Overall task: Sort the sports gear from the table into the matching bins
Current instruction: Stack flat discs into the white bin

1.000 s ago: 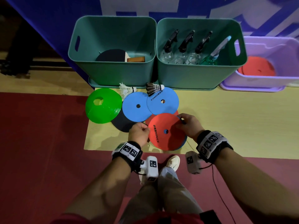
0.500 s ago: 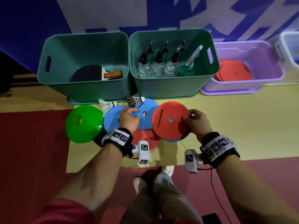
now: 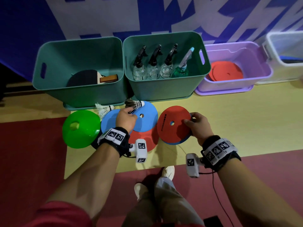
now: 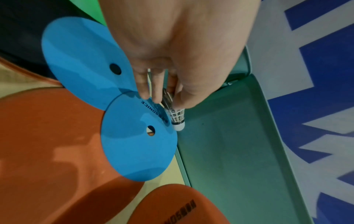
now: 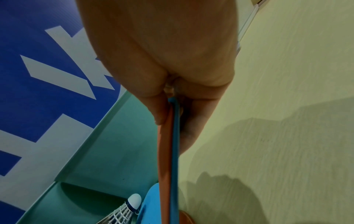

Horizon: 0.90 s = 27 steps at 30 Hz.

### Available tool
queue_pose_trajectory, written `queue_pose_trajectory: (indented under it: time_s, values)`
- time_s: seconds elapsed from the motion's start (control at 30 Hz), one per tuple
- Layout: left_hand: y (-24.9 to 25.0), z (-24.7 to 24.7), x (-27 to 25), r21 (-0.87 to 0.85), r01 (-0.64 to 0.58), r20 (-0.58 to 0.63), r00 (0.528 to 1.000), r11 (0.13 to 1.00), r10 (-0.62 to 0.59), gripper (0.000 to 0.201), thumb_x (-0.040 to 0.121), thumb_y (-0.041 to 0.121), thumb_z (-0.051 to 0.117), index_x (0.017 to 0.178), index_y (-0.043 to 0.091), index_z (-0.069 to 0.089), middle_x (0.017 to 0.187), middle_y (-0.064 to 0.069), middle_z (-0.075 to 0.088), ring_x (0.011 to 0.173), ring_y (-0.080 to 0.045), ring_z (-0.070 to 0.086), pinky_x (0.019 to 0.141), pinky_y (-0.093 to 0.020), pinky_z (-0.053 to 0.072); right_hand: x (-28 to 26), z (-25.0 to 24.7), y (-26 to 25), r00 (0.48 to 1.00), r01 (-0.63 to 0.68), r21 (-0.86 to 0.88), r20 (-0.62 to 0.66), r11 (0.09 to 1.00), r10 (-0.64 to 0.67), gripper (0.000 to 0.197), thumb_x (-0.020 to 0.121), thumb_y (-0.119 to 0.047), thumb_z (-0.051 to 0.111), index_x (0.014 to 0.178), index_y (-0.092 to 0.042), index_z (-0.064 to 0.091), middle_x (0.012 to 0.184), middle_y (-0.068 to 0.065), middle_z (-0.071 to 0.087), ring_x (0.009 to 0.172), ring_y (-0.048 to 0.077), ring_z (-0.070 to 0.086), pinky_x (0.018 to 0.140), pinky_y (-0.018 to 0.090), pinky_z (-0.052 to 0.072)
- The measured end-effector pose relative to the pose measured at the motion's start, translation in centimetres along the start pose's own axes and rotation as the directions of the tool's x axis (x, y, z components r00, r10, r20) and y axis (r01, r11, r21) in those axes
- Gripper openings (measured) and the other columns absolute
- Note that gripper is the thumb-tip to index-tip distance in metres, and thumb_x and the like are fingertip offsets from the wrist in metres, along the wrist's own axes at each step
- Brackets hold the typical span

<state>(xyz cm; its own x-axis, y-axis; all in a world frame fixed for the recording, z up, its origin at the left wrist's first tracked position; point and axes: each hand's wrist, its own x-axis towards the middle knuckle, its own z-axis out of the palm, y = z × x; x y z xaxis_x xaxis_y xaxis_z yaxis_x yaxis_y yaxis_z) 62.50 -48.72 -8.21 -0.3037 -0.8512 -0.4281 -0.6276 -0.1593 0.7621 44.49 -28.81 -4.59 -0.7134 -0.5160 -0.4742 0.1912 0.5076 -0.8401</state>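
Note:
My right hand (image 3: 195, 123) pinches a red flat disc (image 3: 172, 123) stacked on a blue disc (image 5: 176, 151), lifted off the yellow mat (image 3: 229, 128). My left hand (image 3: 127, 117) curls its fingers (image 4: 153, 91) around the dark feathers of a shuttlecock (image 4: 177, 116) that lies on a blue disc (image 3: 146, 118). A second blue disc (image 3: 109, 122) and another red disc (image 3: 147, 138) lie beneath. A white shuttlecock (image 3: 103, 109) and a green cone (image 3: 81, 128) lie at the left.
Behind stand a green bin (image 3: 78, 92) with a paddle (image 3: 85, 77), a green bin (image 3: 165, 89) with spray bottles (image 3: 152, 66), a purple bin (image 3: 255, 56) holding red discs (image 3: 225, 72), and a white bin (image 3: 285, 46). A black disc (image 4: 21, 39) lies under the blue ones.
My right hand has carried the red and blue discs up and rightward off the pile. My left hand let go of them, reached forward and closed on the dark shuttlecock.

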Motion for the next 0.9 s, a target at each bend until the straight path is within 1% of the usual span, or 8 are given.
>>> queue_pose_trajectory:
  time_s: [0.13,0.23,0.37,0.5,0.57,0.7,0.8,0.9]
  values:
    - [0.4,-1.1,-2.2,0.010,-0.054,-0.090,0.994,0.998,0.055,0.031,0.082,0.002,0.059,0.110,0.010,0.070,0.100,-0.007,0.073,0.091,-0.025,0.067,0.083,-0.030,0.052,-1.7,-0.1,-1.1,1.000,0.019,0.044,-0.014,0.999,-0.018,0.015,0.089,-0.002,0.062,0.089,-0.017,0.061,0.082,0.010,0.063,0.076,0.027,0.058,0.074,0.055,0.054]
    - [1.2,-2.2,-3.6,0.005,-0.117,-0.140,0.983,0.993,0.116,0.022,0.078,0.000,0.061,0.093,0.013,0.072,0.090,-0.004,0.074,0.084,-0.022,0.068,0.079,-0.029,0.054,-3.0,-0.3,-2.3,0.998,0.054,0.051,-0.038,0.997,-0.052,0.013,0.087,-0.005,0.063,0.092,-0.017,0.061,0.081,0.007,0.063,0.075,0.026,0.058,0.074,0.055,0.055]
    - [2.8,-3.8,-5.7,0.013,-0.215,-0.157,0.964,0.977,0.214,0.021,0.077,-0.003,0.062,0.080,0.017,0.065,0.079,-0.001,0.068,0.072,-0.017,0.062,0.072,-0.026,0.051,-5.2,-0.8,-3.6,0.989,0.130,0.080,-0.080,0.988,-0.124,0.015,0.088,-0.003,0.062,0.087,-0.018,0.060,0.083,0.007,0.065,0.077,0.028,0.061,0.072,0.046,0.055]
    - [4.1,-4.1,-7.5,0.028,-0.307,-0.130,0.943,0.951,0.308,0.023,0.076,-0.002,0.068,0.076,0.019,0.058,0.074,-0.002,0.063,0.067,-0.019,0.057,0.068,-0.026,0.047,-7.7,-2.0,-4.1,0.976,0.186,0.106,-0.135,0.977,-0.171,0.008,0.090,-0.004,0.060,0.097,-0.009,0.060,0.086,0.009,0.066,0.077,0.028,0.063,0.067,0.037,0.055]
    - [4.9,-3.7,-8.4,0.026,-0.337,-0.106,0.935,0.941,0.338,0.025,0.076,-0.002,0.068,0.076,0.019,0.055,0.071,-0.001,0.060,0.065,-0.018,0.055,0.064,-0.026,0.046,-8.6,-3.1,-4.2,0.969,0.205,0.103,-0.163,0.973,-0.187,0.009,0.090,-0.006,0.061,0.099,-0.007,0.060,0.088,0.010,0.066,0.078,0.028,0.063,0.068,0.038,0.055]
    - [7.5,-2.0,-10.9,-0.012,-0.383,-0.013,0.924,0.924,0.383,0.029,0.080,-0.001,0.069,0.077,0.020,0.050,0.067,0.003,0.055,0.060,-0.015,0.050,0.060,-0.026,0.044,-10.5,-6.6,-4.8,0.949,0.237,0.085,-0.232,0.968,-0.212,0.006,0.089,-0.007,0.062,0.095,-0.006,0.062,0.088,0.013,0.066,0.078,0.028,0.062,0.072,0.045,0.055]
    - [10.1,-0.3,-12.5,-0.017,-0.437,0.024,0.899,0.899,0.437,0.033,0.079,-0.002,0.071,0.076,0.022,0.048,0.066,0.005,0.052,0.060,-0.013,0.048,0.062,-0.026,0.043,-11.4,-9.9,-5.6,0.931,0.272,0.088,-0.277,0.958,-0.239,0.003,0.089,-0.006,0.062,0.091,-0.007,0.061,0.083,0.009,0.065,0.075,0.026,0.060,0.071,0.042,0.054]
    - [12.9,1.8,-14.2,-0.014,-0.464,0.051,0.884,0.886,0.464,0.026,0.079,-0.003,0.069,0.088,0.015,0.053,0.068,0.005,0.053,0.063,-0.010,0.051,0.063,-0.020,0.041,-11.4,-13.4,-6.2,0.911,0.308,0.099,-0.318,0.946,-0.263,0.013,0.089,-0.004,0.062,0.082,-0.016,0.060,0.079,0.004,0.064,0.073,0.024,0.060,0.067,0.037,0.051]
